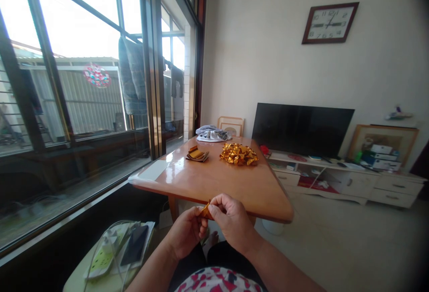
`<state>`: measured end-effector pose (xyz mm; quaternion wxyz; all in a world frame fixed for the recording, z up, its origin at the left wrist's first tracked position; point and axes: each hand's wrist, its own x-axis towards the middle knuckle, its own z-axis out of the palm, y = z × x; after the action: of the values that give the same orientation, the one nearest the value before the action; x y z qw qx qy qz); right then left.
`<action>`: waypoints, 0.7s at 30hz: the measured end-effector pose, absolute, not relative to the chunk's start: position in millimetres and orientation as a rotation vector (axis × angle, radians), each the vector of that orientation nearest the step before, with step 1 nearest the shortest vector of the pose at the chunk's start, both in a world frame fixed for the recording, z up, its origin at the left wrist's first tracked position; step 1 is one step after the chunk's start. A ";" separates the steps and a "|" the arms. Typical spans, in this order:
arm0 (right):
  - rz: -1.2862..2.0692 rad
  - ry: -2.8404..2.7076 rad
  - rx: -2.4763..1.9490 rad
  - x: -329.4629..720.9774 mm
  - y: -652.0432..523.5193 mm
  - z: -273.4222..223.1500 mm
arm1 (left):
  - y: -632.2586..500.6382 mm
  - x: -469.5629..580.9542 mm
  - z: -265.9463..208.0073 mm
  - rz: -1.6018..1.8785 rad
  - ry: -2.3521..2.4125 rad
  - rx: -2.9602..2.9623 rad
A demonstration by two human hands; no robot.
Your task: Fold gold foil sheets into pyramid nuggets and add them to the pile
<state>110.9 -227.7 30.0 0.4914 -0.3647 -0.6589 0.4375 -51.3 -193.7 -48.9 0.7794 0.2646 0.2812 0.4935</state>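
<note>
Between my two hands is a small piece of folded gold foil paper (206, 211), held just in front of the table's near edge. My left hand (188, 231) pinches its left side, with the fingers curled under. The thumb and forefinger of my right hand (231, 218) grip its other side from above. On the wooden table (208, 184) lies a pile of folded gold paper pieces (238, 154). Left of that pile rests a stack of flat gold paper sheets (197, 154).
Folded cloth (212, 133) lies at the table's far end, and a white sheet (152, 171) at its left corner. A stool (75, 278) at lower left bears a phone (134, 244), a power strip (103, 256) and cables. Behind stands a TV (301, 129) on a low cabinet (360, 184).
</note>
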 end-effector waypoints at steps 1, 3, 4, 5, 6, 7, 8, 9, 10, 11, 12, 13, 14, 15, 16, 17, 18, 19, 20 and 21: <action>1.075 -1.592 -0.881 111.8 -226.3 28.4 | -194.6 -51.1 -47.9 1.062 0.610 0.564; 1.096 -1.567 -0.874 113.7 -221.7 22.6 | -195.8 -50.9 -46.3 1.052 0.617 0.555; 1.100 -1.548 -0.875 114.6 -218.9 18.9 | -196.1 -50.8 -45.9 1.048 0.621 0.559; 1.101 -1.526 -0.878 115.4 -215.9 15.1 | -196.3 -50.6 -45.7 1.047 0.625 0.570; 1.096 -1.505 -0.889 116.0 -213.1 11.5 | -196.2 -50.3 -45.7 1.049 0.630 0.585; 1.084 -1.488 -0.907 116.6 -210.7 8.5 | -195.9 -50.0 -45.8 1.055 0.639 0.603; 1.069 -1.475 -0.931 117.1 -208.6 6.2 | -195.5 -49.8 -46.0 1.062 0.651 0.625; 1.054 -1.466 -0.957 117.6 -207.1 4.6 | -195.0 -49.6 -46.2 1.068 0.667 0.649; 1.041 -1.462 -0.983 118.1 -206.2 3.8 | -194.4 -49.5 -46.4 1.076 0.686 0.676; 1.035 -1.460 -1.006 118.8 -205.7 3.4 | -193.8 -49.5 -46.6 1.087 0.709 0.704; 1.036 -1.458 -1.027 119.7 -205.7 3.4 | -193.3 -49.7 -46.7 1.105 0.736 0.732; 1.036 -1.453 -1.050 120.7 -205.9 3.4 | -192.8 -50.1 -46.7 1.129 0.763 0.761; 1.031 -1.441 -1.075 122.0 -206.2 3.2 | -192.4 -50.6 -46.5 1.163 0.790 0.788; 1.021 -1.424 -1.102 123.3 -206.5 2.7 | -192.2 -51.3 -46.1 1.203 0.818 0.815; 1.009 -1.400 -1.129 124.7 -206.7 1.9 | -192.0 -52.1 -45.4 1.245 0.848 0.847; 0.998 -1.375 -1.151 126.1 -206.9 0.8 | -192.0 -52.8 -44.6 1.285 0.881 0.886; 0.993 -1.353 -1.167 127.3 -206.9 -0.4 | -192.0 -53.5 -43.5 1.323 0.919 0.930; 0.994 -1.337 -1.177 128.3 -206.8 -1.6 | -192.2 -54.0 -42.1 1.356 0.961 0.977; 1.001 -1.326 -1.183 128.9 -206.7 -2.7 | -192.4 -54.2 -40.6 1.384 1.003 1.025; 1.018 -1.319 -1.189 129.3 -206.5 -3.7 | -192.8 -54.1 -39.1 1.407 1.042 1.071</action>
<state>129.3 -206.5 -3.7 0.5205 -0.4961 -0.5501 0.4248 -54.1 -192.8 -39.1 0.5181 0.4462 0.4342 0.5865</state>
